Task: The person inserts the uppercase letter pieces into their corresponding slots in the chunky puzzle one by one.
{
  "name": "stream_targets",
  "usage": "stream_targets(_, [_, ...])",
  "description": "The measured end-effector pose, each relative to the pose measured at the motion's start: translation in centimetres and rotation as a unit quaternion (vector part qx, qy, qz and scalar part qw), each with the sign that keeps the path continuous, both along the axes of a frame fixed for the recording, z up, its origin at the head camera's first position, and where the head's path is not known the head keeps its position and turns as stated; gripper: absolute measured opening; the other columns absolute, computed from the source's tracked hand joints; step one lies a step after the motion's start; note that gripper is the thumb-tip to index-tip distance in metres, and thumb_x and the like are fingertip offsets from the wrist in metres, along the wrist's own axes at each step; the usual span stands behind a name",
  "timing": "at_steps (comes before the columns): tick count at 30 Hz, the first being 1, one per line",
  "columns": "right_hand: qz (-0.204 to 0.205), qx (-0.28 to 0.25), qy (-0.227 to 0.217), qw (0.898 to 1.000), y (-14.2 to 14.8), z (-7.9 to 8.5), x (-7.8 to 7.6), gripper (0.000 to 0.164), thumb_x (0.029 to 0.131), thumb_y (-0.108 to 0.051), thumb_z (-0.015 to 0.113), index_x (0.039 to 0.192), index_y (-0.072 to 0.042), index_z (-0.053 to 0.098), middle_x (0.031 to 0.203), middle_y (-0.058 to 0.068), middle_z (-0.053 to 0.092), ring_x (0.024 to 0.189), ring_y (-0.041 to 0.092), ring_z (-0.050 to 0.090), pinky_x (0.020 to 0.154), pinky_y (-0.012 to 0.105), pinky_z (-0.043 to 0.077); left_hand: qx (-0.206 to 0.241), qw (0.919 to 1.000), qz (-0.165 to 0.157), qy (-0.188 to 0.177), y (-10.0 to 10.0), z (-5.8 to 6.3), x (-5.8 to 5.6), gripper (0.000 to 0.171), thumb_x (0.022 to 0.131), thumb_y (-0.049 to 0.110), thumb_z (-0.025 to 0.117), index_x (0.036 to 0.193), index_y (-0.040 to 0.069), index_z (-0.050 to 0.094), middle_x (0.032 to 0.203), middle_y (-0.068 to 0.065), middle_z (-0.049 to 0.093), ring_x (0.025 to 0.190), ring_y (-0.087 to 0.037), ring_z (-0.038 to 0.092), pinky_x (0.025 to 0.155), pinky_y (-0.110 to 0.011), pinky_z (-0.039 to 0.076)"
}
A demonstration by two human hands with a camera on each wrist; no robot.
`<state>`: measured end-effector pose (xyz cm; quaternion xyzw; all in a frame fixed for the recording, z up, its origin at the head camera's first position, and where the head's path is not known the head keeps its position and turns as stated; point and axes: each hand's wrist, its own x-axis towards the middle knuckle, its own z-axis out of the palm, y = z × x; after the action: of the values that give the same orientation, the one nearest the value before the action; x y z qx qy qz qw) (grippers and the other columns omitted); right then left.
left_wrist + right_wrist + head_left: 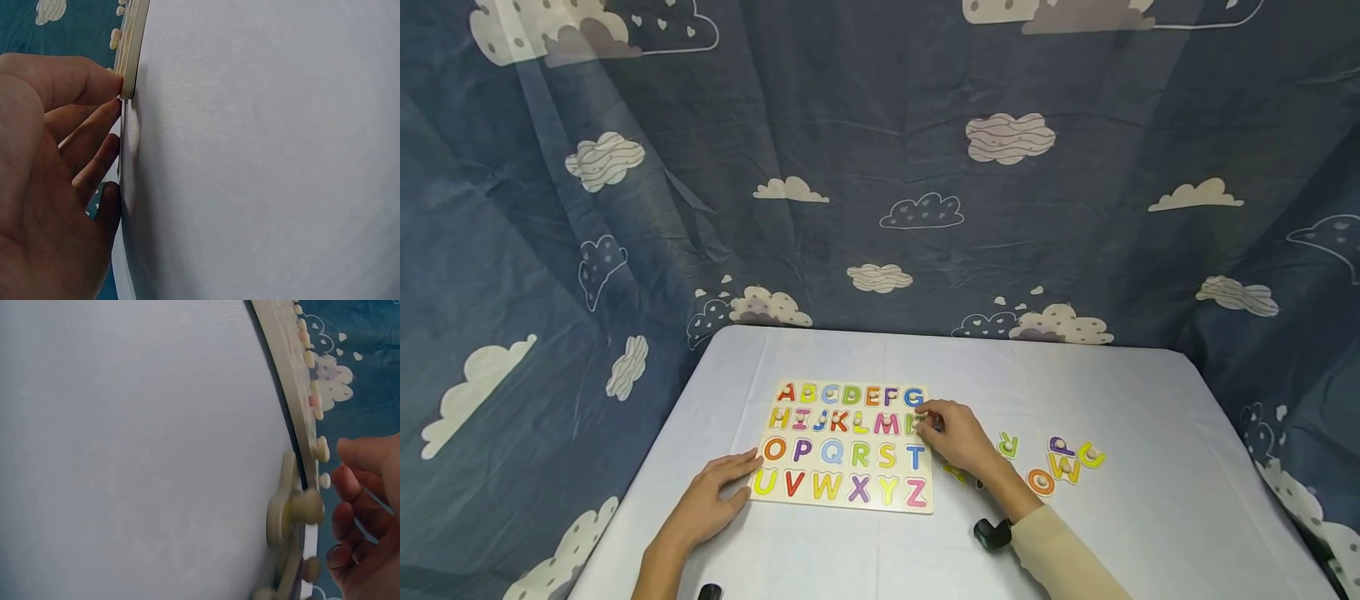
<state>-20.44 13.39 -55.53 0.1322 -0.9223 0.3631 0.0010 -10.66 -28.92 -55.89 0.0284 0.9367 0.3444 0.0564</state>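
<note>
A wooden alphabet puzzle board point(847, 505) lies on the white table, with colourful letters in rows. Knobs show on the upper two rows. My left hand point(709, 498) rests at the board's left edge, its extended fingers touching the rim; in the left wrist view a digit meets the board's corner. Over the right edge hovers my right hand point(957, 435), fingers loosely bent beside the green N piece point(912, 423). In the right wrist view, a gap separates the fingertips from the nearest knob point(322, 449), and nothing is visibly held.
Right of the board lie loose knobbed letters: a green R point(1008, 445), a purple P point(1061, 447), an orange O point(1041, 482), a yellow W or M point(1063, 468) and a curved yellow letter point(1091, 455). A yellow piece point(954, 472) is partly hidden beneath my right hand.
</note>
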Motion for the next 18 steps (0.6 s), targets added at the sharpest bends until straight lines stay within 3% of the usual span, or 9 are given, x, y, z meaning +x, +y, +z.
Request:
stream_targets(11, [-0.013, 0.012, 0.025, 1.0, 3.8, 1.1, 1.1, 0.023, 0.094, -0.017, 0.077, 0.116, -0.013, 0.076, 0.082, -0.008, 0.061, 0.073, 0.01, 0.05, 0.063, 0.024, 0.042, -0.007, 1.0, 0.003, -0.006, -0.1, 0.2, 0.1, 0.047, 0.095, 0.014, 0.069, 0.141, 0.022, 0.065, 0.156, 0.005, 0.053, 0.148, -0.032, 0.04, 0.118, -0.068, 0.032])
stream_targets(18, [-0.037, 0.036, 0.038, 0.998, 7.5, 2.2, 2.5, 0.025, 0.094, -0.019, 0.077, 0.117, -0.011, 0.075, 0.085, -0.007, 0.062, 0.082, 0.014, 0.051, 0.071, 0.028, 0.045, -0.005, 1.0, 0.0, -0.006, 0.0, 0.2, 0.0, 0.047, 0.095, 0.014, 0.069, 0.141, 0.022, 0.065, 0.156, 0.006, 0.053, 0.149, -0.033, 0.04, 0.119, -0.067, 0.032])
